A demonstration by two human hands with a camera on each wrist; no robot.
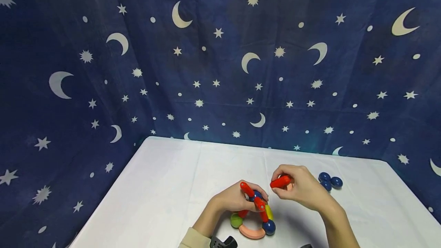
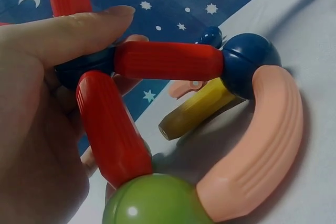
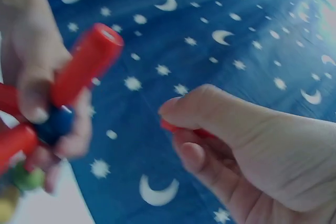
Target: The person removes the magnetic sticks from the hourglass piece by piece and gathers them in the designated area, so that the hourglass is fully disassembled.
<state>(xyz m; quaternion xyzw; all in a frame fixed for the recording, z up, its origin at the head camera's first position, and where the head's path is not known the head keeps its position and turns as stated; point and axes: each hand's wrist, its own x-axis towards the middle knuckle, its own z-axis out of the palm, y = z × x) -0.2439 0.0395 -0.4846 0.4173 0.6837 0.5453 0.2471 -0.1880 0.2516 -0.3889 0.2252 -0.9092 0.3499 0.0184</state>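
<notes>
My left hand (image 1: 237,198) grips a blue ball (image 2: 86,69) at the top of a construction of balls and rods. One red rod (image 1: 247,189) sticks up from this ball. Two more red rods slope down from it, one to a green ball (image 2: 157,200), the other to a second blue ball (image 1: 268,227). A curved peach rod (image 1: 252,232) joins those two lower balls, and a yellow rod (image 2: 197,111) reaches the lower blue one. To the right, apart from the construction, my right hand (image 1: 303,186) pinches a loose red rod (image 1: 280,181), mostly hidden by fingers in the right wrist view.
Several blue balls (image 1: 336,182) lie together on the white table (image 1: 165,186), beyond my right hand. A dark blue curtain (image 1: 220,68) with moons and stars hangs behind the table and along its left side.
</notes>
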